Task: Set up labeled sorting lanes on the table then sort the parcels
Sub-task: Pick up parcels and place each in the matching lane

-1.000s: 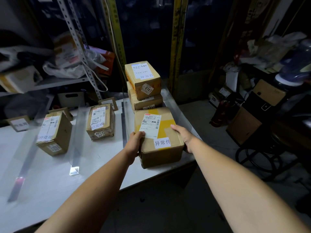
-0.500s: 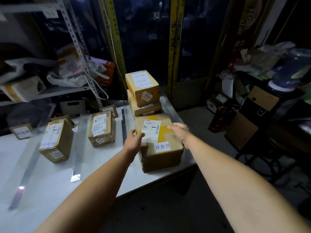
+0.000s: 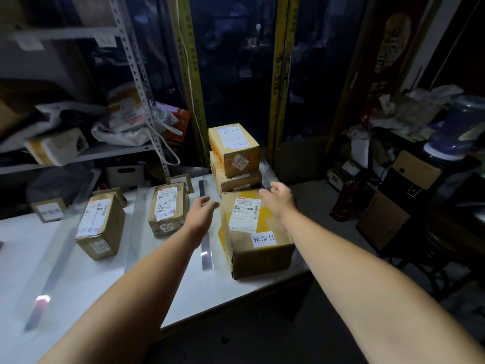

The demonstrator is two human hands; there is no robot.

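Observation:
A cardboard parcel with yellow tape and a white label (image 3: 258, 235) lies near the white table's (image 3: 78, 282) right front edge. My left hand (image 3: 200, 215) hovers open just left of it, fingers relaxed. My right hand (image 3: 279, 197) floats open above its far right corner, touching nothing. Behind it, two parcels are stacked (image 3: 235, 156). Further left stand a middle parcel (image 3: 168, 208) and a left parcel (image 3: 101, 225). Clear strips (image 3: 206, 248) divide the table into lanes, with small cardboard label cards (image 3: 49, 212) at the far ends.
A metal shelf rack (image 3: 136, 74) with bags and boxes stands behind the table at left. Right of the table lie dark floor, a red extinguisher (image 3: 343, 203), cardboard boxes (image 3: 383, 219) and a stool. A second lane strip (image 3: 49, 285) crosses the table's left part.
Both hands have let go of the yellow-taped parcel and lifted off it with fingers spread. The parcel stays on the table's right lane. The camera view shifted downward slightly.

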